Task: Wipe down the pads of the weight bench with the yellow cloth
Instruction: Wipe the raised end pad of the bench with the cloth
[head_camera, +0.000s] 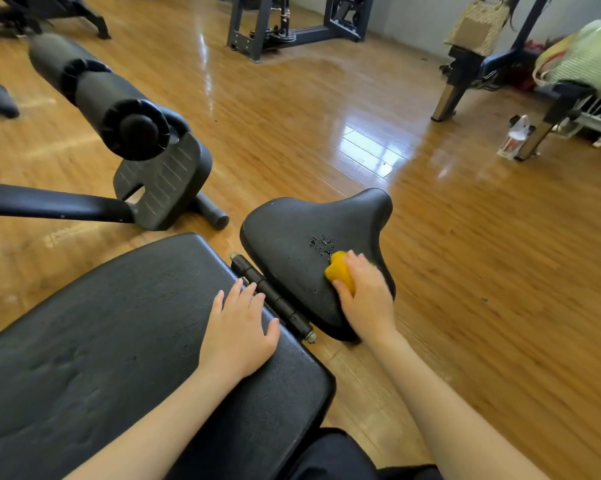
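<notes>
A black weight bench fills the lower half of the view. Its small seat pad (299,237) lies beyond a metal hinge (275,296), and the long back pad (119,334) lies nearer me. My right hand (366,296) presses a bunched yellow cloth (340,270) onto the right side of the seat pad, just below a patch of water droplets (321,243). My left hand (238,330) rests flat, fingers spread, on the far right corner of the back pad, fingertips touching the hinge.
Black foam leg rollers (95,95) and a footplate (160,181) stand at the left on the wooden floor (465,271). Other gym machines (292,22) stand at the back. At the right are a bench leg (446,98), bags (583,57) and a plastic bottle (515,136).
</notes>
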The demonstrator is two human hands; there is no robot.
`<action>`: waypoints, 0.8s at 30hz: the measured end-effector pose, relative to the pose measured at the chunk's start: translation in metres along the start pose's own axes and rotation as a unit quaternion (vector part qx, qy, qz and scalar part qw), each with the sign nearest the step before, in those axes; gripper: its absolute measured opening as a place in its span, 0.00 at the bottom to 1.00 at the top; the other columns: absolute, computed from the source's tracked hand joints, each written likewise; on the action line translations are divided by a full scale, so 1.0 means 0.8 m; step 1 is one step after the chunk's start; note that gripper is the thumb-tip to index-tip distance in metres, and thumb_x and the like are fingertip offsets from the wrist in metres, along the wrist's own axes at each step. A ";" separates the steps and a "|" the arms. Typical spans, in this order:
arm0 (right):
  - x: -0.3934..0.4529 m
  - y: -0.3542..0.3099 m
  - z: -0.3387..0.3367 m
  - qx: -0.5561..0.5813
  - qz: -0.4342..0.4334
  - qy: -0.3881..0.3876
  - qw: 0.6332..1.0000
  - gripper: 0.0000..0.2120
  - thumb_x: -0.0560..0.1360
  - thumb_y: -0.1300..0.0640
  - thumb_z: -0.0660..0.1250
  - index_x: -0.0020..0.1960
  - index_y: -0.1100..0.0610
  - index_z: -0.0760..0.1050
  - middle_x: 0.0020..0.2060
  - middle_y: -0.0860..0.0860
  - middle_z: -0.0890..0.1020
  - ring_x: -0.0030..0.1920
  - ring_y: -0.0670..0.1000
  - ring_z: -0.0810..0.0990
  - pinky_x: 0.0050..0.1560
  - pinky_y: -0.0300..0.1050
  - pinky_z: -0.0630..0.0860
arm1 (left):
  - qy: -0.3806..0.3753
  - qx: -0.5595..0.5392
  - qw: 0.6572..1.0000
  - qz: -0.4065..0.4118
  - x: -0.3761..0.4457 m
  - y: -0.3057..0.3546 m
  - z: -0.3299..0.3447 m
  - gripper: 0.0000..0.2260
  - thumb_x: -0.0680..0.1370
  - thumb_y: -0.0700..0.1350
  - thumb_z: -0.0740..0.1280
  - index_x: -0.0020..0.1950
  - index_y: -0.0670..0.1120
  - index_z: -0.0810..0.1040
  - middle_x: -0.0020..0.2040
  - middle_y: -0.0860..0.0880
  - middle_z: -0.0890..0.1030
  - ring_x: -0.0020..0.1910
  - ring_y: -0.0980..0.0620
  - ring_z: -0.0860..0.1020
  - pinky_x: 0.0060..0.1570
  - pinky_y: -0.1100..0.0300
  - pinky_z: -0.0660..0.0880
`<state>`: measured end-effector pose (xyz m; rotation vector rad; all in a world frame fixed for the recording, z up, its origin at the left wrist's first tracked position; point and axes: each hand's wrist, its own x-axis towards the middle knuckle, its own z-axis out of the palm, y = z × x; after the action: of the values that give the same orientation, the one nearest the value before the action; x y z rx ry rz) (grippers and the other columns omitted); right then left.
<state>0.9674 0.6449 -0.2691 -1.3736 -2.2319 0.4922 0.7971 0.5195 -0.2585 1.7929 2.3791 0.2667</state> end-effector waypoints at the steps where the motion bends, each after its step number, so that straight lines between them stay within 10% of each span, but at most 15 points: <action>1: -0.016 -0.007 0.008 -0.018 -0.049 -0.019 0.998 0.24 0.74 0.55 0.66 0.68 0.56 0.67 0.68 0.52 0.70 0.71 0.54 0.65 0.71 0.48 0.56 | 0.004 0.000 1.000 -0.002 0.000 0.000 0.001 0.27 0.76 0.58 0.52 0.71 0.46 0.64 0.74 0.49 0.61 0.75 0.50 0.51 0.72 0.51 0.47; 6: -0.023 0.001 0.005 -0.080 -0.184 -0.070 0.977 0.24 0.72 0.52 0.65 0.66 0.55 0.70 0.65 0.52 0.74 0.67 0.54 0.71 0.69 0.54 0.61 | 0.009 0.003 1.000 -0.005 -0.001 -0.002 0.003 0.32 0.72 0.60 0.44 0.71 0.46 0.65 0.74 0.49 0.62 0.75 0.50 0.52 0.72 0.51 0.48; 16: 0.069 0.014 -0.005 -0.010 0.041 0.007 0.999 0.22 0.76 0.57 0.63 0.69 0.58 0.66 0.71 0.54 0.66 0.73 0.55 0.60 0.72 0.51 0.57 | 0.008 -0.007 1.000 -0.008 0.000 -0.007 0.008 0.31 0.72 0.59 0.47 0.70 0.46 0.66 0.73 0.49 0.63 0.74 0.51 0.53 0.72 0.51 0.47; 24: -0.011 -0.015 0.008 -0.121 -0.192 -0.084 0.970 0.24 0.73 0.52 0.66 0.68 0.55 0.67 0.68 0.51 0.71 0.69 0.54 0.67 0.70 0.52 0.55 | 0.025 0.003 1.000 -0.004 0.000 -0.004 0.006 0.35 0.70 0.60 0.43 0.68 0.45 0.69 0.71 0.48 0.67 0.74 0.49 0.57 0.71 0.49 0.52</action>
<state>0.9581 0.6315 -0.2697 -0.9954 -2.6876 0.2094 0.7950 0.5186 -0.2637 1.7986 2.4230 0.3057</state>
